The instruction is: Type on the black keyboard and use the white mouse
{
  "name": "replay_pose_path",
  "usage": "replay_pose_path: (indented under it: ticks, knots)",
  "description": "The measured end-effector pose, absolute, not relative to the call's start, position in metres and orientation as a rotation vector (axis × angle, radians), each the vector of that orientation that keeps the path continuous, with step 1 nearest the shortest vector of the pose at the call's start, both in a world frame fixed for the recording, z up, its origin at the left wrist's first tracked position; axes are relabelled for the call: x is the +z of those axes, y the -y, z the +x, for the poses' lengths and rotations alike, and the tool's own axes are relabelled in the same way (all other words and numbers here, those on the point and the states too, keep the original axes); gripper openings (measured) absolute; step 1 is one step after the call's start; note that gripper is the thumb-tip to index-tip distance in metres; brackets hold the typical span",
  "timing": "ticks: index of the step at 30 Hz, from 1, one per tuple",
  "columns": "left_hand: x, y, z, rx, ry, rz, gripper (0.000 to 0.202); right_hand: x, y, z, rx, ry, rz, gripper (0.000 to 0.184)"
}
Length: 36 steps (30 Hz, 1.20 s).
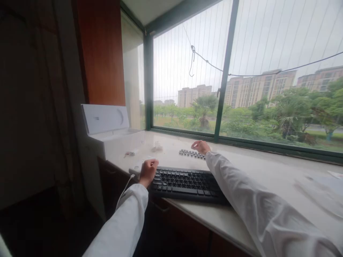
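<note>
A black keyboard (pixel 184 182) lies near the counter's front edge. Many of its keys appear to have no caps, while the bottom row and some at the left have theirs. My left hand (pixel 149 171) is closed at the keyboard's upper left corner; whatever its fingers hold is hidden. Behind the keyboard, small keycaps (pixel 190 153) are laid out in rows. Over their far right part hovers my right hand (pixel 202 146), its fingers bent and drawn together. Anything between those fingertips is too small to make out.
An open white box (pixel 120 141) stands at the counter's left end. Close by are a small metallic item (pixel 129 154) and crumpled clear plastic (pixel 157 146). A white cable (pixel 123 191) hangs over the front edge. Windows (pixel 184 107) line the back; clear plastic sheeting (pixel 318 194) lies right.
</note>
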State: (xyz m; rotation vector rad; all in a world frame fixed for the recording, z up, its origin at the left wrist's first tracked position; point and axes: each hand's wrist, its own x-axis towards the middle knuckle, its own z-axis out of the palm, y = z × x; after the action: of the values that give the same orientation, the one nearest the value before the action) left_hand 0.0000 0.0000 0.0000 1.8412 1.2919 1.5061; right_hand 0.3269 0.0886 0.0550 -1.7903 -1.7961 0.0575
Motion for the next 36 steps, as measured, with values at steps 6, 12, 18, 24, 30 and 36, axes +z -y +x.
replay_pose_path:
  ticks: [6, 12, 18, 24, 30, 36]
  knots:
    - [0.003, 0.006, -0.001, 1.497, -1.344, 1.865, 0.033, 0.051, -0.029, 0.315, 0.236, 1.748, -1.655, 0.023]
    - [0.001, 0.007, -0.001, 1.500, -1.393, 1.864, 0.033, 0.040, 0.014, 0.310, 0.159, 1.724, -1.648, 0.024]
    - [0.000, 0.007, 0.000, 1.528, -1.437, 1.848, 0.032, 0.035, 0.028, 0.304, 0.387, 1.714, -1.551, 0.032]
    - [0.000, 0.008, -0.001, 1.529, -1.453, 1.877, 0.031, 0.044, 0.038, 0.283, 0.619, 1.863, -1.454, 0.038]
    - [0.002, 0.011, 0.000, 1.533, -1.452, 1.860, 0.031, 0.048, 0.045, 0.271, 0.627, 2.073, -1.516, 0.035]
    - [0.003, 0.012, 0.001, 1.532, -1.470, 1.847, 0.031, 0.048, 0.045, 0.273, 0.577, 2.078, -1.607, 0.029]
